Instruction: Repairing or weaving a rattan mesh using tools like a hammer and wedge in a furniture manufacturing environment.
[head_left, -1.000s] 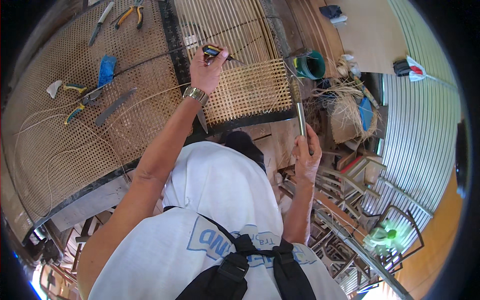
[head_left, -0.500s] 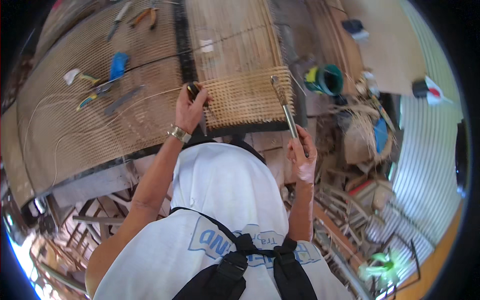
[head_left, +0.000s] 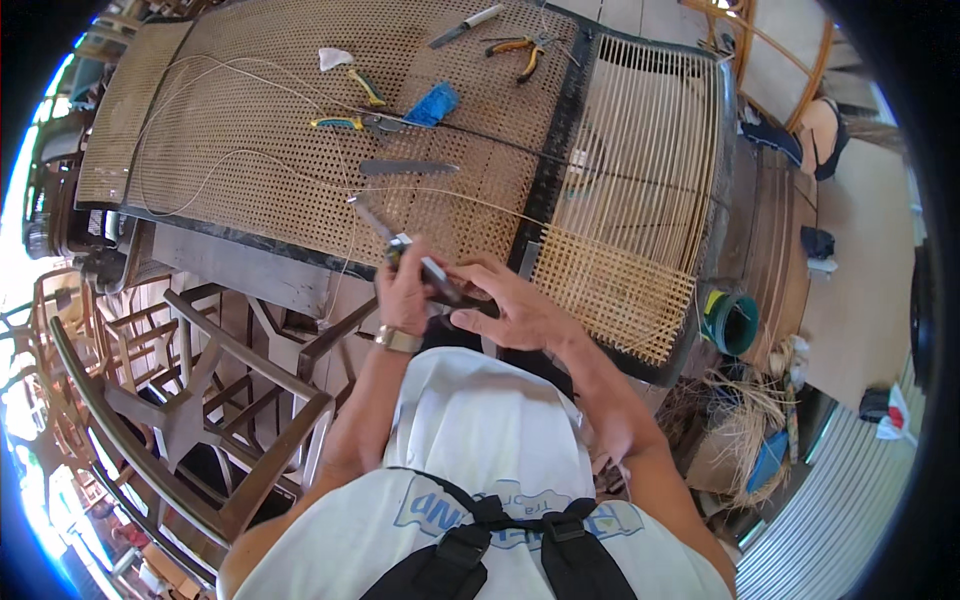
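Observation:
In front of my waist, my left hand (head_left: 403, 295) is closed round a slim tool (head_left: 372, 217) with a silvery shaft; its tip points to the far left. Its kind is blurred and partly hidden by my fingers. My right hand (head_left: 525, 310) is beside the tool's rear end, thumb and fingers spread; contact with it is unclear. Both hands are over the near edge of a dark frame with a finished woven cane panel (head_left: 270, 110). To their right is a section of parallel cane strands (head_left: 650, 120), woven into a mesh (head_left: 600, 290) at its near end.
On the panel lie a flat grey blade (head_left: 408, 168), yellow-handled cutters (head_left: 380, 122), a blue piece (head_left: 433, 103), orange-handled pliers (head_left: 525, 48), a knife (head_left: 468, 25) and a loose cane strand (head_left: 230, 155). A green bucket (head_left: 730, 322) stands right; wooden chair frames (head_left: 230, 400) crowd the near left.
My right hand has swung left from the mesh to beside my left hand, and the brush-like tool it held no longer shows there. My view has turned, shifting the panel rightward.

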